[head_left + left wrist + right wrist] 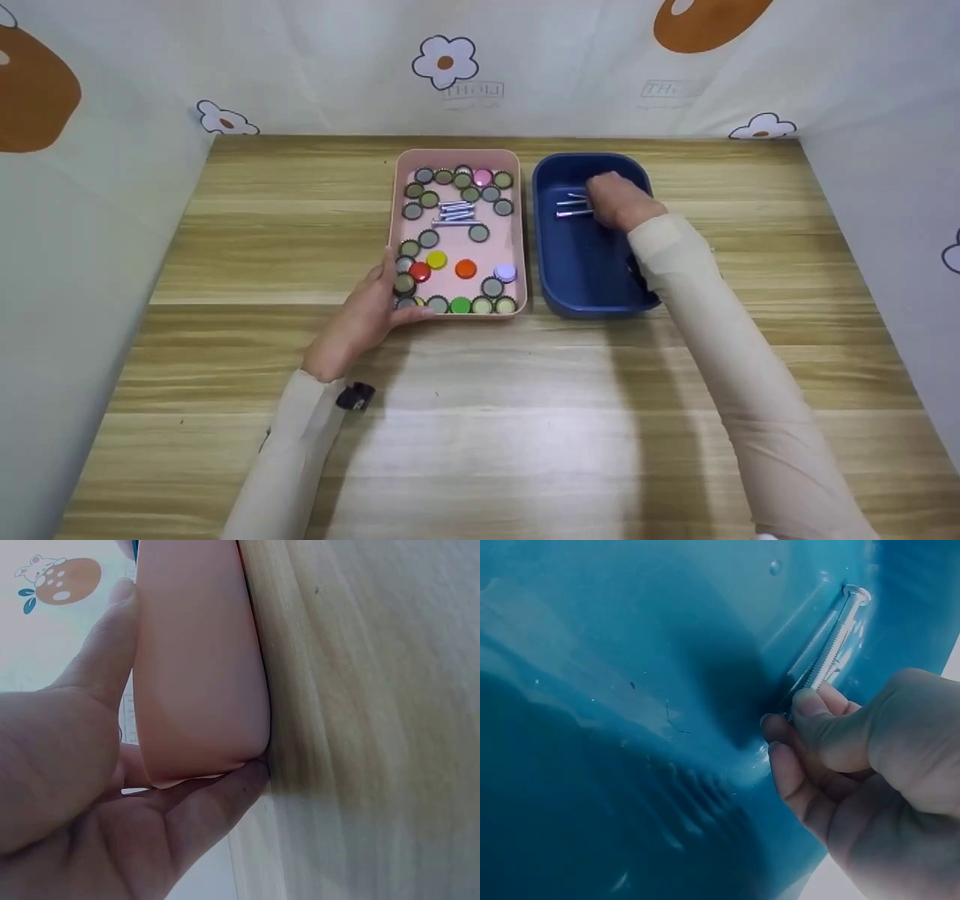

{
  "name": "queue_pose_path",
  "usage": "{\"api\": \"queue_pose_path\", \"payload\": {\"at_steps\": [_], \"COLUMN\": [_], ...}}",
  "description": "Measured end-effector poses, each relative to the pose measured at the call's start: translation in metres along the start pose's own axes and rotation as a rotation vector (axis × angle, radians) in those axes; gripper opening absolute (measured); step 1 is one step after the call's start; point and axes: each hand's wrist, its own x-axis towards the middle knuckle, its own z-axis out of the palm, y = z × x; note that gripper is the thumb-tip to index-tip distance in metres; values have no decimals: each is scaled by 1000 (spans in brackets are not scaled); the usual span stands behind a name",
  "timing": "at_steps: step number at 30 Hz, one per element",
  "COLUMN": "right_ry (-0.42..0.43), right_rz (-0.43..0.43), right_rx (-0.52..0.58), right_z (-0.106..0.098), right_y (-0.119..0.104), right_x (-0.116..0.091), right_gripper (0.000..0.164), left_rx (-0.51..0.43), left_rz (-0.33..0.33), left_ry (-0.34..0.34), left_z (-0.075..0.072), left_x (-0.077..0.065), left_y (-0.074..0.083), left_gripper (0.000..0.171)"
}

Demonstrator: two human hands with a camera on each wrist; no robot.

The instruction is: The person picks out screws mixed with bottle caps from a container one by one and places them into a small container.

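At the front left corner of a pink tray (pixel 457 156), my left hand (pixel 356 322) grips the wall, its thumb along one side and its fingers round the other. Inside that tray are many bottle caps (pixel 465 268), some coloured, and a small row of metal bolts (pixel 456 212) in the middle. My right hand (pixel 621 201) reaches into the blue tray (pixel 592 285) to the right. In the right wrist view it pinches a threaded bolt (pixel 834 649) by the end away from its round head. Other bolts (pixel 573 214) lie close to that hand, partly hidden by it.
Both trays stand side by side on a wood-grain table (pixel 480 435), a narrow gap between them. Behind them rises a pale wall covering (pixel 570 67) with flower prints. A small black device (pixel 355 396) is worn at the left wrist.
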Motion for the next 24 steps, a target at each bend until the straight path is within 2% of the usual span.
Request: {"api": "queue_pose_path", "payload": {"at_steps": [5, 9, 15, 18, 24], "right_ry": [-8, -2, 8, 23, 44], "right_rz": [7, 3, -12, -22, -47], "right_rx": [0, 0, -5, -10, -20], "right_z": [0, 1, 3, 4, 11], "right_y": [-1, 0, 2, 2, 3], "right_x": [-1, 0, -1, -3, -4], "right_gripper": [21, 21, 17, 15, 18], "left_rx": [42, -14, 2, -19, -24], "left_rz": [15, 6, -3, -3, -5], "left_ry": [-6, 3, 3, 4, 6], "left_z": [0, 0, 0, 0, 1], "left_x": [0, 1, -1, -1, 0], "left_y": [-1, -1, 0, 0, -1], "left_gripper": [120, 116, 120, 119, 118]}}
